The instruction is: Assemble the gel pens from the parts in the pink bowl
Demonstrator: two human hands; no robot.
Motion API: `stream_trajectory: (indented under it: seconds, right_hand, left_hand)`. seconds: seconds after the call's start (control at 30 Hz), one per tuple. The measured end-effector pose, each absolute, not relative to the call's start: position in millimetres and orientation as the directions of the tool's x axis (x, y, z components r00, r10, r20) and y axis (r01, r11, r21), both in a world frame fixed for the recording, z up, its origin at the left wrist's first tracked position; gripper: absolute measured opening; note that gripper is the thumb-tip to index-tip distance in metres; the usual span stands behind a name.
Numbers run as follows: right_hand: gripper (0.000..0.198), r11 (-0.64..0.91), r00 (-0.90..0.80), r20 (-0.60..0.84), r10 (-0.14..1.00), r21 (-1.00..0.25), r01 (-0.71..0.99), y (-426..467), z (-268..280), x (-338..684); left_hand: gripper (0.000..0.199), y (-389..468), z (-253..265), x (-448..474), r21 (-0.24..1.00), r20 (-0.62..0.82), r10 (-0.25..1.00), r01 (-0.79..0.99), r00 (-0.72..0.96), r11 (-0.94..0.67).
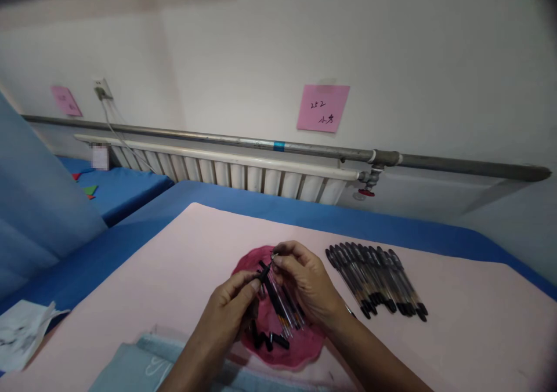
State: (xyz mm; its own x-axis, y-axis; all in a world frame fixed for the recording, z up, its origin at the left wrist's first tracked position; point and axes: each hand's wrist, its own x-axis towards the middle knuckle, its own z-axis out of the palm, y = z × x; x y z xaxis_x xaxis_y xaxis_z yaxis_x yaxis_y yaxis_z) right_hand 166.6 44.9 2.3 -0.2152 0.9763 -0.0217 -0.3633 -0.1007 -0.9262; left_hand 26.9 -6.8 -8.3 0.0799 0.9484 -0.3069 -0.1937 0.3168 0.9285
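Leftmost, a white paper (24, 331) lies near a grey-blue cloth (130, 366). The left hand (232, 305) pinches a black pen part (264, 273) above a pink plate (304, 358) bearing black caps (278, 340) and slim refills (287, 314). The right hand (307, 282) pinches a small piece (273, 257), perhaps a tip, beside that part. Rightmost, pens (378, 279) lie side by side on a pink sheet (474, 305).

Our left hand (232, 302) and right hand (311, 282) are bare, with rounded thumb tips (255, 287). Behind them we see bare forearms (198, 345), smooth in outline and widening away from the hands; fine detail is blurred.
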Motion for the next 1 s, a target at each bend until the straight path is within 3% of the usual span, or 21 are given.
stream_trajectory:
  seconds: [0.2,0.47,1.0]
  right_hand:
    - [0.02,-0.101,-0.258,-0.028,0.966,-0.955,-0.278,44.0,1.7,166.7]
    - [0.025,-0.128,-0.333,-0.035,0.942,-0.956,-0.263,46.4,3.9,172.5]
    - [0.021,-0.328,-0.452,-0.121,0.884,-0.849,-0.413,39.8,7.2,165.1]
  left_hand:
    - [0.039,-6.4,-6.0,27.8,0.931,-0.307,0.949,-0.186,0.068,0.315]
    - [0.028,-12.2,-4.7,26.5,0.879,-0.361,0.92,-0.275,0.152,0.39]
    - [0.03,-8.8,-3.7,28.6,0.896,-0.333,0.941,-0.29,0.063,0.337]
